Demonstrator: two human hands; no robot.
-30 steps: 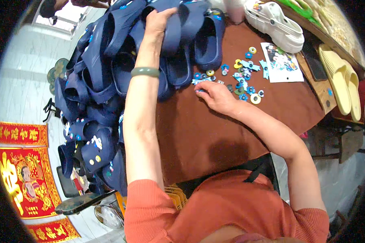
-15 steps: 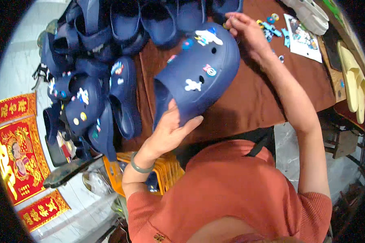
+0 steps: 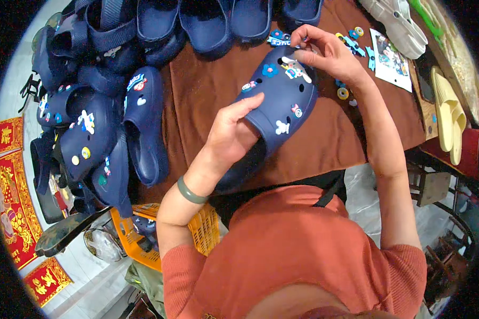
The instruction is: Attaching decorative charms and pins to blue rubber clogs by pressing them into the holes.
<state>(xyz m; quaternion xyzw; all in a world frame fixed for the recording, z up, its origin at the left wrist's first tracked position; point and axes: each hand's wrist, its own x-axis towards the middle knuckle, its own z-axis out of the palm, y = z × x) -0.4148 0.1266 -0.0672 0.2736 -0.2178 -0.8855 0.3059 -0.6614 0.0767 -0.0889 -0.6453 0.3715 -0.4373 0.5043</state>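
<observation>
A navy blue clog with several small charms on its upper is tilted over the brown cloth. My left hand grips it at the opening, fingers inside and thumb on top. At the clog's far edge my right hand is pinched close by a vent hole; whatever lies between its fingertips is too small to make out. Near those fingertips are a white character charm and a blue flower charm on the upper. A blue lettered charm lies just beyond the toe.
Loose charms and a printed white card lie right on the brown cloth. Plain navy clogs line the far side; decorated ones pile up left. Beige slippers sit right, an orange basket below.
The clog has turned and come lower, its opening now toward me. My left thumb has moved onto its upper. My right hand has come down to the clog's far edge.
</observation>
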